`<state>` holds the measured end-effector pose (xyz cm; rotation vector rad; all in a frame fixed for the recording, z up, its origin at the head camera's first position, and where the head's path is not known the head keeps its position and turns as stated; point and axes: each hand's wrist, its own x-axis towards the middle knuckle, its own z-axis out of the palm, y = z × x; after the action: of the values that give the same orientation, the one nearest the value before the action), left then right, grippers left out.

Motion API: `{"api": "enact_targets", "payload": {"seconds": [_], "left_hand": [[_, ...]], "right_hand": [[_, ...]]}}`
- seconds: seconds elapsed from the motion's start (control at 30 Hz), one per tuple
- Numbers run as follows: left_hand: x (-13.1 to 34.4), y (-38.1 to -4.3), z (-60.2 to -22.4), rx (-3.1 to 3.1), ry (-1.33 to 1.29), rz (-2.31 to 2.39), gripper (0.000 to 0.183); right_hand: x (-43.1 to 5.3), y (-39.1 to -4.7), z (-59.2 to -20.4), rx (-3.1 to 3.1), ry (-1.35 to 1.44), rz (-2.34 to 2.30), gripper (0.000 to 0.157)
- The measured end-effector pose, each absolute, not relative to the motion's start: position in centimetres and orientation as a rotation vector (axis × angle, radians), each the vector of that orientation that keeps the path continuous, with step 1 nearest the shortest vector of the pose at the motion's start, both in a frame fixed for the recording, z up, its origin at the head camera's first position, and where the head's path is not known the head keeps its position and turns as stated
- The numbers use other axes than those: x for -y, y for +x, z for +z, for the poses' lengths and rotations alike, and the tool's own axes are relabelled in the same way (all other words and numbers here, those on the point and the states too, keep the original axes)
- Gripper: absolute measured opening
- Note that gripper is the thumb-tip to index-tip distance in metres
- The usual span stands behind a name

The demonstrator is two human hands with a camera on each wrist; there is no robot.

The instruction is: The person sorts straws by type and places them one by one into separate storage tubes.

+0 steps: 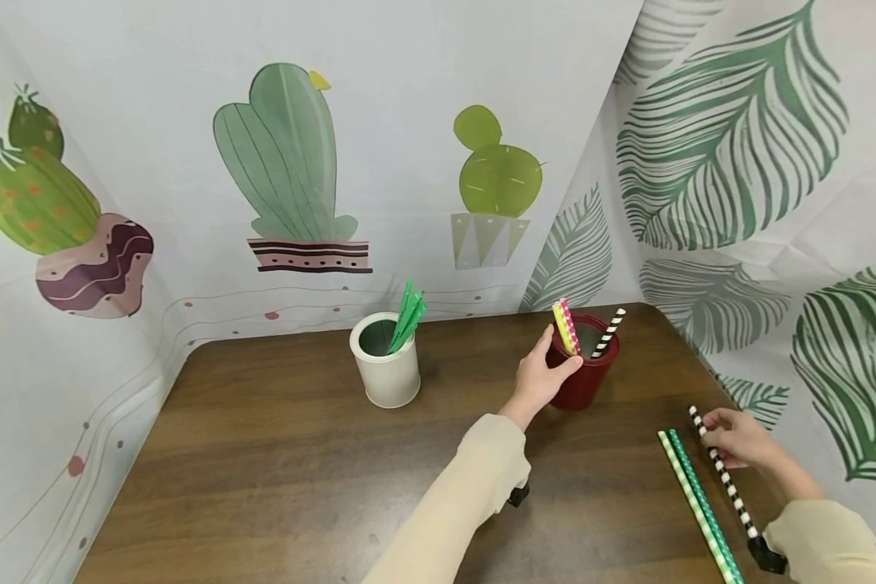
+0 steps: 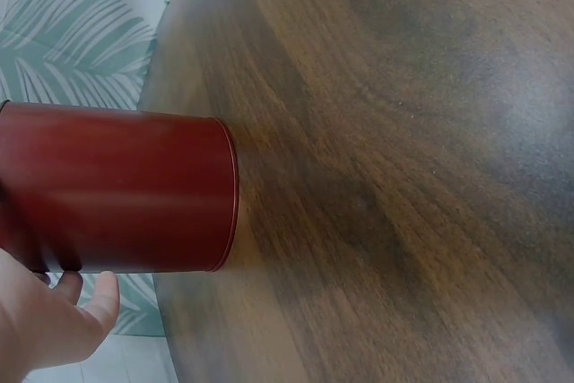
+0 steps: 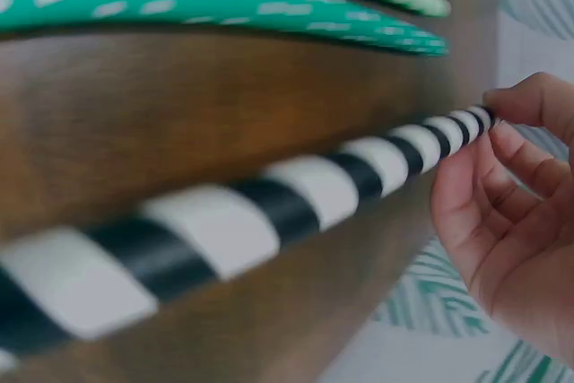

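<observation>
My left hand (image 1: 543,377) holds the dark red cup (image 1: 582,388) at its near left side, thumb by the rim. Inside that cup stand a yellow straw (image 1: 563,326), a pink straw (image 1: 572,326) and a black-and-white striped straw (image 1: 609,332). At the right side of the table, my right hand (image 1: 740,440) pinches another black-and-white striped straw (image 3: 309,193) between thumb and fingers, near its far end. Just left of it, a light green straw (image 1: 689,495) and a dark green dotted straw (image 1: 702,491) lie side by side on the table.
A white cup (image 1: 390,381) with several green strips (image 1: 407,320) in it stands at the back middle of the brown wooden table (image 1: 299,454). Behind the table hangs a cloth (image 1: 401,162) printed with cacti and leaves.
</observation>
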<state>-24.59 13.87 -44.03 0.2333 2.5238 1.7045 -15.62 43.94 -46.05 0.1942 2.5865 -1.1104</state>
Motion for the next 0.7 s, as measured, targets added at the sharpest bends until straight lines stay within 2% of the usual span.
{"api": "enact_targets", "payload": {"seconds": [0.27,0.43,0.7], "left_hand": [[-13.9,-24.6,-44.2,-2.534,0.242,1.701,0.070],[-13.9,-24.7,-44.2,-2.541,0.238,1.695,0.069],[-13.8,-24.6,-44.1,-2.522,0.229,1.710,0.069]], "right_hand": [[-43.5,-16.8,-43.8,-2.640,0.140,-1.292,0.035],[-43.0,-17.7,-42.3,-2.599,0.145,-1.597,0.010],[-41.7,-19.0,-39.4,-2.266,0.013,-2.215,0.024]]}}
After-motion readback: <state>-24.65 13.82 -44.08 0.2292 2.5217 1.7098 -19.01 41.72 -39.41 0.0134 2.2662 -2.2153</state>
